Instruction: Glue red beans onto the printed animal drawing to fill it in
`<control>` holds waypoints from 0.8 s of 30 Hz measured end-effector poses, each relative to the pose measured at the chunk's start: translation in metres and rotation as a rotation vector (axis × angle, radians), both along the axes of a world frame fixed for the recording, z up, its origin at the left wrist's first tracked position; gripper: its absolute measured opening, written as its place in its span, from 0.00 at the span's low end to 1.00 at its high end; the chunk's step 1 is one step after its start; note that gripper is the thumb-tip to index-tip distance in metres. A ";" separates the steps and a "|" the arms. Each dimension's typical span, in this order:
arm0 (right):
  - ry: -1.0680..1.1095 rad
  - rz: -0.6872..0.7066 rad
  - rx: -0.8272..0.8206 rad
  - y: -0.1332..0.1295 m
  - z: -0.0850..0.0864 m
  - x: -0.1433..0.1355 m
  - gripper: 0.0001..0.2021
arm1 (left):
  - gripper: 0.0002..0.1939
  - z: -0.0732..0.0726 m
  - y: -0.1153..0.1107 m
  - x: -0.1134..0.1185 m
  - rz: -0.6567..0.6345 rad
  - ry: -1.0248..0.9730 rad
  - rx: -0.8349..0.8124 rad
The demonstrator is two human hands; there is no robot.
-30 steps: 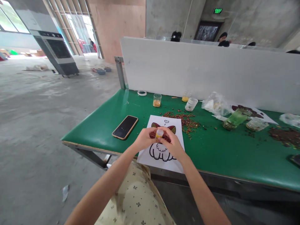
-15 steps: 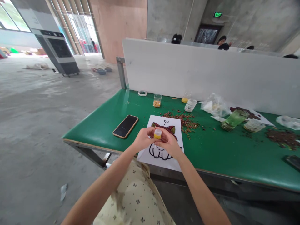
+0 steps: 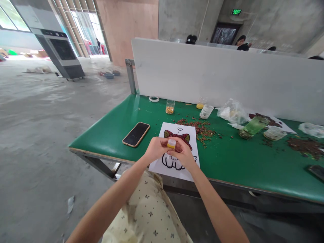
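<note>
Between both hands, above a sheet of paper [image 3: 157, 166], is a small bottle [image 3: 171, 143] with a whitish end and a yellow band. My left hand [image 3: 156, 148] has its fingers closed on the bottle from one side. On the other side my right hand [image 3: 182, 153] curls round it, thumb and fingers pressed to it. Part of the bottle is hidden by the fingers. The paper carries a black outline of a cat-like animal [image 3: 177, 165], with a small heart above. Its ears and head top are covered in reddish and greenish grains; my hands hide its middle.
A phone [image 3: 136, 134] lies left of the paper on the green table [image 3: 106, 135]. Loose grains [image 3: 202, 130] are scattered to the right. Behind stand a cup of yellow kernels [image 3: 170, 107] and a tape roll [image 3: 154, 99]. A tipped green jar [image 3: 253, 128] and a white partition [image 3: 215, 74] are farther off.
Both hands stay closed round the small bottle over the paper, with hardly any shift. The whole view has tilted slightly.
</note>
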State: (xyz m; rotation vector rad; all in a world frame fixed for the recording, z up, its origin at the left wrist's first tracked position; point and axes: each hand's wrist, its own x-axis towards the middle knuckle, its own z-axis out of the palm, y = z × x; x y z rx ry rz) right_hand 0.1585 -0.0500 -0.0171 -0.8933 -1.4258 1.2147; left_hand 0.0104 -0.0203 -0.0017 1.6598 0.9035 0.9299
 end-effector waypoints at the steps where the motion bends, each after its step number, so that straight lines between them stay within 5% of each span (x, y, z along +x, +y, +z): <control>1: 0.001 -0.005 0.005 0.000 0.000 0.000 0.23 | 0.10 -0.002 0.001 0.000 0.005 -0.001 -0.002; 24: -0.064 -0.105 0.061 0.006 -0.006 -0.005 0.18 | 0.08 0.001 0.004 -0.001 0.050 0.056 0.066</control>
